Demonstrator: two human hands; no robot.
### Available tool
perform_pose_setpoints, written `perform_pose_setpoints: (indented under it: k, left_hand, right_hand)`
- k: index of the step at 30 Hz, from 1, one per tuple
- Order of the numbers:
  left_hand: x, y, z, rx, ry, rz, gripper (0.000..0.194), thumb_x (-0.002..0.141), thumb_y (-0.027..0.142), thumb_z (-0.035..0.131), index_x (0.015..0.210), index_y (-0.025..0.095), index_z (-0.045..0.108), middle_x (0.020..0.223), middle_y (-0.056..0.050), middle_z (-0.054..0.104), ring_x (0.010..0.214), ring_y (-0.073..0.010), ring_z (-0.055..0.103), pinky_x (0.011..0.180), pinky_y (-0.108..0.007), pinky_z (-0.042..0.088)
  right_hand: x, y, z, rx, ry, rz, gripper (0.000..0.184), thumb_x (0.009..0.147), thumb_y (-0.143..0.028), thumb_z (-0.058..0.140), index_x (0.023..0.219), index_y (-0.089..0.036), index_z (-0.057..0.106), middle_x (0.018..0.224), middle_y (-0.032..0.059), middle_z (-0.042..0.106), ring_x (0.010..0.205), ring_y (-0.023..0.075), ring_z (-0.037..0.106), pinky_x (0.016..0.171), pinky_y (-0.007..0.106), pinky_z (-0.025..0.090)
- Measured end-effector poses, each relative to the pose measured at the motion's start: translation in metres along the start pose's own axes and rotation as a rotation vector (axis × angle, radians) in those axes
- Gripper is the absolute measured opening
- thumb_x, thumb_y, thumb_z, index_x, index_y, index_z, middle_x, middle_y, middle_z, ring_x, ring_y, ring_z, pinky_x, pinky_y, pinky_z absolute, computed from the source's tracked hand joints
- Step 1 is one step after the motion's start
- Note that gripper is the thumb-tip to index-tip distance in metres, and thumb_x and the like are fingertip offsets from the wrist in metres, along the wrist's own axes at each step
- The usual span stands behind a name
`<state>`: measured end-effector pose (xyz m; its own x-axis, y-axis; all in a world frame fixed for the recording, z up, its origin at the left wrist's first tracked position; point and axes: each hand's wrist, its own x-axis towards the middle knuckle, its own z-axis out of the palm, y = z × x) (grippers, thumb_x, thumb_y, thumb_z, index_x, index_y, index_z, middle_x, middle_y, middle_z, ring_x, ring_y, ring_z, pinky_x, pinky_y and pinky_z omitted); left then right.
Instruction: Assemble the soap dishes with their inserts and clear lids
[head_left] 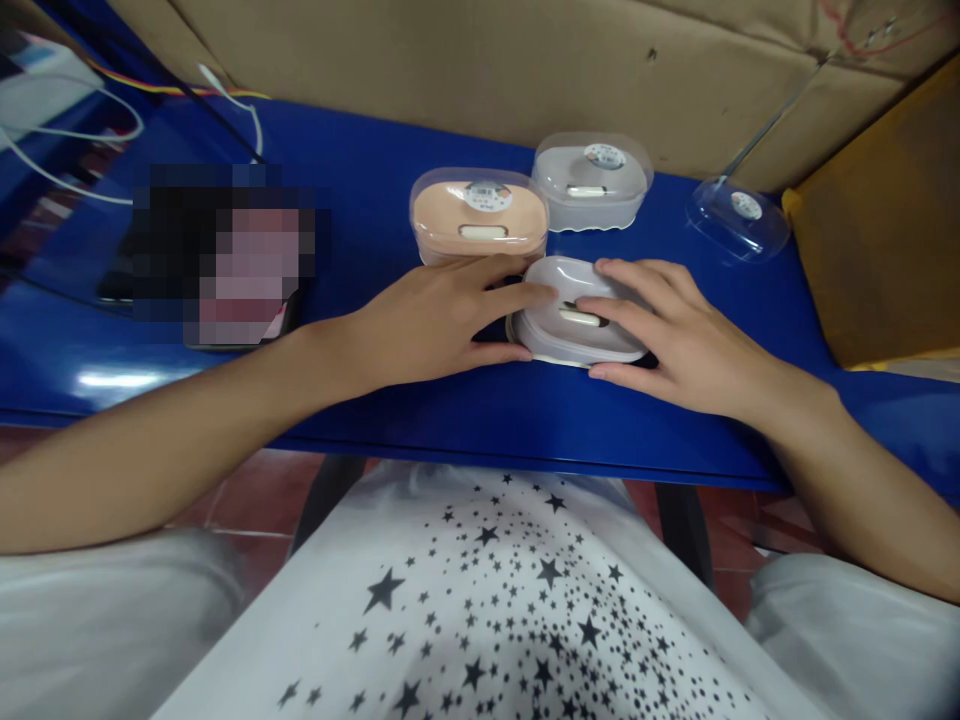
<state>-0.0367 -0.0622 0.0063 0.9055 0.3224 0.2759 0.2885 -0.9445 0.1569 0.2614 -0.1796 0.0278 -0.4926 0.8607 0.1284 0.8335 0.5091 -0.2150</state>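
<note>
Fingertips (541, 295) of the left hand (435, 315) grip the left side of a pale grey oval plastic box (540, 338) on the glossy blue tabletop (420, 425), while the right hand (675, 330) clasps its right side, thumb at the near edge. Just beyond, a peach oval box under clear plastic (435, 215) stands left, a pale grey lidded box (559, 185) farther back; a clear plastic lid (720, 225) lies far right.

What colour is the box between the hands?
The box is pale greyish white, best seen in the head view.
</note>
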Motion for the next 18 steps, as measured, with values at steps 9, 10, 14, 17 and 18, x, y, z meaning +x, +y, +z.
perform_pose_setpoints:
  k: [9,10,14,17,18]
  left_hand:
    - [-0.0006,-0.0007,-0.0009,0.01,0.002,-0.009,0.053,0.11,0.057,0.059,0.156,0.031,0.058,0.159,-0.012,0.061,0.145,-0.0334,0.061,0.117,-0.047,0.054]
    - [-0.0006,-0.0006,-0.001,0.009,0.009,-0.012,0.052,0.11,0.057,0.059,0.156,0.031,0.059,0.158,-0.011,0.062,0.145,-0.0334,0.062,0.117,-0.047,0.054]
    - [-0.0002,-0.001,-0.0015,-0.009,0.043,-0.011,0.048,0.109,0.057,0.062,0.151,0.035,0.064,0.156,-0.009,0.066,0.142,-0.0323,0.065,0.117,-0.045,0.054]
    - [0.0005,-0.0017,-0.0018,-0.031,0.067,-0.009,0.046,0.108,0.058,0.063,0.149,0.037,0.067,0.153,-0.006,0.068,0.14,-0.0313,0.067,0.115,-0.044,0.056]
    - [0.0007,-0.002,-0.0018,-0.036,0.072,-0.008,0.046,0.108,0.058,0.063,0.149,0.037,0.067,0.152,-0.006,0.069,0.14,-0.0312,0.067,0.115,-0.044,0.057]
  right_hand:
    - [-0.0026,-0.0015,-0.0005,-0.006,-0.012,0.007,0.064,0.105,-0.062,0.059,0.163,-0.037,0.05,0.178,0.0076,0.038,0.159,0.0452,0.037,0.125,0.074,0.038]
    - [-0.0027,-0.0016,-0.0004,-0.007,-0.011,0.006,0.064,0.105,-0.062,0.059,0.163,-0.036,0.051,0.178,0.0081,0.038,0.159,0.0455,0.037,0.125,0.074,0.039]
    - [-0.0026,-0.0014,-0.0001,-0.022,-0.009,-0.008,0.064,0.105,-0.06,0.059,0.163,-0.033,0.051,0.178,0.0107,0.038,0.159,0.046,0.037,0.124,0.073,0.04]
    - [-0.0025,-0.0004,0.0002,-0.041,-0.003,-0.023,0.064,0.106,-0.059,0.058,0.163,-0.029,0.052,0.177,0.014,0.039,0.158,0.0459,0.038,0.124,0.072,0.041]
    - [-0.0026,0.0001,0.0004,-0.042,-0.001,-0.028,0.064,0.106,-0.059,0.058,0.163,-0.028,0.052,0.177,0.0144,0.039,0.158,0.0461,0.038,0.124,0.072,0.041]
